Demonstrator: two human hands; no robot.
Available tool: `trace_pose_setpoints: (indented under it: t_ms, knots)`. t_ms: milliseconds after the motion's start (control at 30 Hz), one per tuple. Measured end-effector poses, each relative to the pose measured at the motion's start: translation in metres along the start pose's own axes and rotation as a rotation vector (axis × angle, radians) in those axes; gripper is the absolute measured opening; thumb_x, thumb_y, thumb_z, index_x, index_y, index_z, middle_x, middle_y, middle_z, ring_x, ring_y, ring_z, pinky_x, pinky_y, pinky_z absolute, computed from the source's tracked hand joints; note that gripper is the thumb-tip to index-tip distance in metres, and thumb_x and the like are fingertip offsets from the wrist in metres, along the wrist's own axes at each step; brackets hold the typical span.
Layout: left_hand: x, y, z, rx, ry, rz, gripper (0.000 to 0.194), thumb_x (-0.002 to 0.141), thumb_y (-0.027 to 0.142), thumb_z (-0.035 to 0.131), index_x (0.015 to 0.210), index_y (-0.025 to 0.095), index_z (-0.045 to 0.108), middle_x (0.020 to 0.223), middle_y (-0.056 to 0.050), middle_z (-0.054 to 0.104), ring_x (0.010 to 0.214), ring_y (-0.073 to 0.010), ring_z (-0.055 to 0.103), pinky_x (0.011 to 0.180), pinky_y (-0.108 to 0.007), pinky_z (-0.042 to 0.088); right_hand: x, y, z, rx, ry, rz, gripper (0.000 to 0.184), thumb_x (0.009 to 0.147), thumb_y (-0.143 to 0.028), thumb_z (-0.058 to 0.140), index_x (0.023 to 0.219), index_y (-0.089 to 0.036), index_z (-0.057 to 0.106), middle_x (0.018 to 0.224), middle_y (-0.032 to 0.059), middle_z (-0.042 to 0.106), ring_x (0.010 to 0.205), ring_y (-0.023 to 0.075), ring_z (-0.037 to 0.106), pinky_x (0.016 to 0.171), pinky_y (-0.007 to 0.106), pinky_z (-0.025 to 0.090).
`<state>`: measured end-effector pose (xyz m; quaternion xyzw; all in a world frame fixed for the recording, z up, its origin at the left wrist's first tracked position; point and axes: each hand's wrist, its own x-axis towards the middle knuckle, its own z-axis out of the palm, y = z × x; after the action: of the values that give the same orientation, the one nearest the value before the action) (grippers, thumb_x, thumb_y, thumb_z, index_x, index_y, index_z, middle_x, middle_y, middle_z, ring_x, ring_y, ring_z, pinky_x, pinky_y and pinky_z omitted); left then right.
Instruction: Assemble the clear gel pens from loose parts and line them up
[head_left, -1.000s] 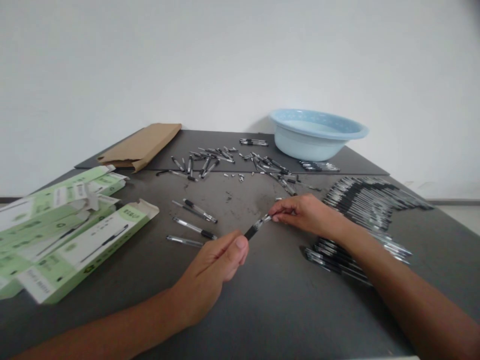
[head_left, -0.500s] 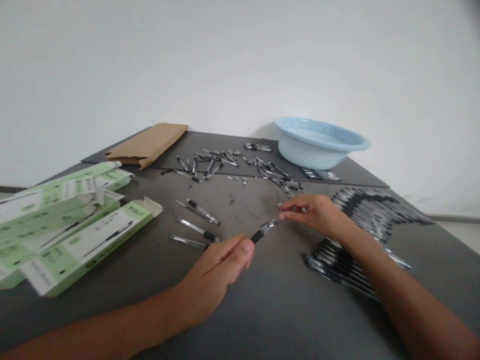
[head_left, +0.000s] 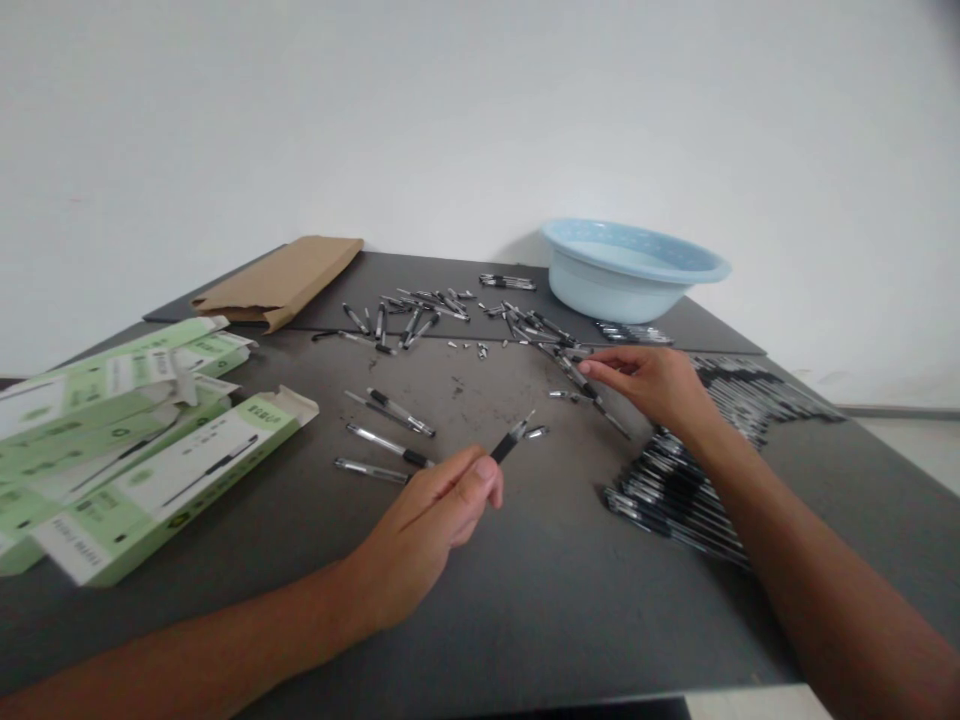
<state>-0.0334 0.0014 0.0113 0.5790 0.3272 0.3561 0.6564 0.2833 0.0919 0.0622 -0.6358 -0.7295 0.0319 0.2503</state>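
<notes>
My left hand [head_left: 442,510] is closed around a pen [head_left: 511,440], whose black grip and bare pointed tip stick out up and to the right. Just past that tip, a small clear and silver pen part [head_left: 537,432] shows. Farther right, my right hand [head_left: 649,385] has its thumb and fingers pinched together at the near end of a loose pile of pen parts [head_left: 551,330]; what lies between the fingertips is hidden. Several pens [head_left: 382,443] lie left of my left hand. Under my right forearm spreads a large row of pens [head_left: 675,495].
Green and white pen boxes [head_left: 172,480] are heaped at the left. Behind them lies a brown paper package [head_left: 281,280]. A light blue basin [head_left: 630,275] stands at the back right. Pen parts [head_left: 420,315] and small tips [head_left: 482,350] are scattered mid-table.
My right hand has moved away from the pen in my left hand, up to the loose pen parts. A small clear part now shows beside the pen tip. The view has shifted slightly.
</notes>
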Motion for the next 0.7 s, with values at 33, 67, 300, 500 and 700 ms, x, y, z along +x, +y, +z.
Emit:
trace_pose_setpoints:
  t_ms: [33, 67, 300, 500, 700]
  knots:
    - [0.000, 0.001, 0.000, 0.001, 0.000, 0.003, 0.045, 0.108, 0.059, 0.046, 0.091, 0.020, 0.059, 0.059, 0.010, 0.029, 0.050, -0.0112, 0.021, 0.048, -0.027, 0.016, 0.000, 0.000, 0.000, -0.005, 0.004, 0.000, 0.040, 0.094, -0.059, 0.066, 0.106, -0.027, 0.086, 0.087, 0.0038, 0.084, 0.075, 0.0240, 0.076, 0.064, 0.032, 0.050]
    - [0.000, 0.001, 0.000, 0.004, 0.000, 0.005, 0.044, 0.108, 0.059, 0.046, 0.093, 0.020, 0.059, 0.059, 0.010, 0.029, 0.050, -0.0112, 0.021, 0.048, -0.027, 0.016, 0.000, 0.000, -0.001, -0.008, 0.007, -0.001, 0.039, 0.095, -0.058, 0.065, 0.105, -0.027, 0.086, 0.087, 0.0037, 0.084, 0.075, 0.0239, 0.076, 0.064, 0.032, 0.049]
    - [-0.002, 0.004, 0.002, 0.078, -0.003, -0.021, 0.046, 0.108, 0.061, 0.045, 0.097, 0.020, 0.064, 0.061, 0.009, 0.029, 0.052, -0.0121, 0.023, 0.048, -0.027, 0.018, 0.001, 0.006, 0.002, -0.028, 0.017, -0.015, 0.035, 0.095, -0.054, 0.065, 0.106, -0.027, 0.086, 0.080, 0.0034, 0.082, 0.072, 0.0239, 0.075, 0.063, 0.031, 0.049]
    - [-0.005, 0.014, 0.002, 0.182, -0.039, 0.012, 0.050, 0.108, 0.064, 0.041, 0.096, 0.021, 0.064, 0.063, 0.007, 0.031, 0.055, -0.0134, 0.029, 0.053, -0.029, 0.022, -0.003, 0.002, 0.006, -0.046, 0.036, -0.061, 0.039, 0.094, -0.055, 0.068, 0.117, -0.028, 0.083, 0.091, 0.0053, 0.083, 0.073, 0.0244, 0.074, 0.066, 0.035, 0.052]
    - [-0.005, 0.021, 0.001, 0.259, -0.032, 0.118, 0.050, 0.111, 0.059, 0.037, 0.092, 0.020, 0.063, 0.068, 0.005, 0.040, 0.064, -0.0141, 0.040, 0.062, -0.030, 0.029, 0.035, -0.035, 0.005, -0.142, -0.112, -0.313, 0.035, 0.099, -0.047, 0.063, 0.119, -0.026, 0.082, 0.110, 0.0069, 0.081, 0.079, 0.0209, 0.073, 0.074, 0.033, 0.055]
